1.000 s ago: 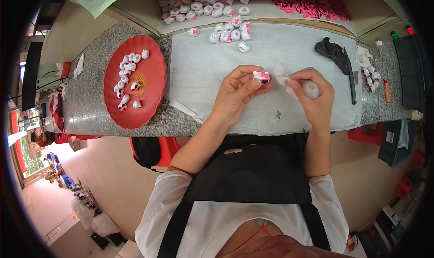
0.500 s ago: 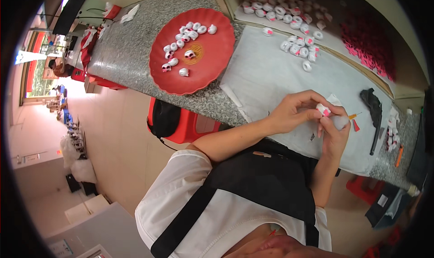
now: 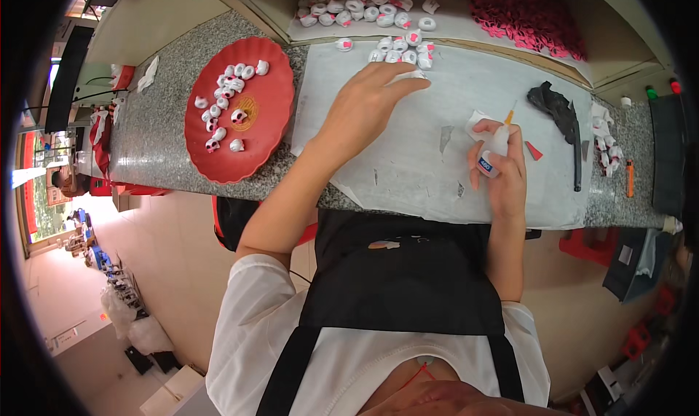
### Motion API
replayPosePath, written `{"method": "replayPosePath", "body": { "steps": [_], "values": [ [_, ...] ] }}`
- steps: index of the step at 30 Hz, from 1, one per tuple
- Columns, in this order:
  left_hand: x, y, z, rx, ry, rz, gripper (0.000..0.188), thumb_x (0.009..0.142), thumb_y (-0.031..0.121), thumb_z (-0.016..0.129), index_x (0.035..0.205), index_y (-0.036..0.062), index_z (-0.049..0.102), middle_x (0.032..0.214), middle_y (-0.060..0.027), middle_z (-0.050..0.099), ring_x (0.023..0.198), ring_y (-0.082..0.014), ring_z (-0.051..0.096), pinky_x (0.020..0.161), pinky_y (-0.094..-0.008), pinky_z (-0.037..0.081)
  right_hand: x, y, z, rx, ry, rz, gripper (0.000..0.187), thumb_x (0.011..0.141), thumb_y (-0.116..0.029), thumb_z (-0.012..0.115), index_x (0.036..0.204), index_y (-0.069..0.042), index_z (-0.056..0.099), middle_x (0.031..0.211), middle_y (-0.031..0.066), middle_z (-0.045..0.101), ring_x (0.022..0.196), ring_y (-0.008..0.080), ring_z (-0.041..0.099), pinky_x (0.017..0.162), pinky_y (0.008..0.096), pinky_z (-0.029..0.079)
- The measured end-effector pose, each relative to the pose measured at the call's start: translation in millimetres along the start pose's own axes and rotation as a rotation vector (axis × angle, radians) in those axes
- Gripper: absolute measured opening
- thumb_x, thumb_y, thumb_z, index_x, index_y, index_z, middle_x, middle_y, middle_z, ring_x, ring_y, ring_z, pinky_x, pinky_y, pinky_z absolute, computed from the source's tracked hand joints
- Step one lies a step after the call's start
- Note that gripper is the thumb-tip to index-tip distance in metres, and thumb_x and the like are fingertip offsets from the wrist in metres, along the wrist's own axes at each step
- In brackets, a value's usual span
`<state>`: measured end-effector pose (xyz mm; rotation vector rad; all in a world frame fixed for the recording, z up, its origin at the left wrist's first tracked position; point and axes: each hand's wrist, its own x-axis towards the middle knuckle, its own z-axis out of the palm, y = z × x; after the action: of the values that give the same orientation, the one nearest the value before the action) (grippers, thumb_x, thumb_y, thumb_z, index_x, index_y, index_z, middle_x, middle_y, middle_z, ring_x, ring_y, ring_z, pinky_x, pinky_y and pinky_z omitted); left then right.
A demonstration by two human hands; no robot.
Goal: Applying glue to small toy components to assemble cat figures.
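My left hand is stretched over the white paper sheet, beside a group of small white ring-shaped pieces with pink patches. Between its thumb and forefinger is a small white piece, mostly covered by the fingers. Farther right, my right hand is wrapped round a small translucent squeeze bottle. The bottle has a yellow nozzle and a thin needle tip, pointing up and away from me.
To the left, a red scalloped plate carries several white pieces. A shelf at the back holds more white pieces and a heap of pink bits. On the right lie a crumpled black thing, a red scrap and an orange stick.
My hands have parted: the left reached away and left toward the white pieces with the one it held. The right now has the bottle upright, farther from that piece. The head view has shifted.
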<state>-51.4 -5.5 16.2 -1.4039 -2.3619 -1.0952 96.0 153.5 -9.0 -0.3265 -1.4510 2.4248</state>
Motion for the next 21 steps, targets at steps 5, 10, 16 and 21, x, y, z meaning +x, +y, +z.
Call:
{"method": "replayPosePath", "body": {
  "steps": [5, 10, 16, 21],
  "values": [
    [8.9, -18.5, 36.1, 0.261, -0.21, 0.117, 0.024, 0.067, 0.0, 0.053, 0.089, 0.008, 0.057, 0.092, -0.0067, 0.052, 0.079, -0.0229, 0.051, 0.066, -0.0298, 0.043, -2.7, -2.1, -2.1, 0.02, 0.033, 0.001, 0.03, 0.072, -0.008, 0.043, 0.101, 0.0, 0.038, 0.096, 0.0103, 0.044, 0.075, 0.0181, 0.05, 0.049, 0.0266, 0.045],
    [8.9, -10.0, 29.0, 0.177, -0.238, -0.021, 0.021, 0.066, 0.0, 0.055, 0.086, 0.0063, 0.055, 0.092, -0.0072, 0.051, 0.072, -0.0197, 0.053, 0.063, -0.0286, 0.044, -4.9, -3.6, 1.9, 0.035, 0.083, -0.063, 0.034, 0.074, -0.006, 0.044, 0.107, 0.001, 0.038, 0.096, 0.0098, 0.046, 0.077, 0.0179, 0.05, 0.053, 0.0269, 0.045],
    [-9.4, 27.5, 18.9, -1.077, -0.045, -0.506, 0.019, 0.072, -0.001, 0.053, 0.09, 0.0014, 0.05, 0.09, -0.0065, 0.052, 0.078, -0.0121, 0.053, 0.065, -0.0244, 0.045, -10.3, -9.0, -10.7, 0.222, 0.255, -0.329, 0.027, 0.069, 0.0, 0.053, 0.094, -0.002, 0.045, 0.095, 0.0111, 0.045, 0.077, 0.0155, 0.049, 0.055, 0.0252, 0.043],
    [-21.3, 47.9, 35.1, -1.401, 0.07, -0.616, 0.028, 0.071, 0.0, 0.054, 0.098, 0.0011, 0.046, 0.094, -0.0103, 0.051, 0.083, -0.0198, 0.054, 0.075, -0.032, 0.045, -13.8, -24.8, 4.8, 0.169, 0.378, -0.438, 0.028, 0.064, -0.001, 0.059, 0.087, -0.004, 0.042, 0.089, 0.0094, 0.044, 0.074, 0.0126, 0.045, 0.057, 0.024, 0.039]
  ]
}}
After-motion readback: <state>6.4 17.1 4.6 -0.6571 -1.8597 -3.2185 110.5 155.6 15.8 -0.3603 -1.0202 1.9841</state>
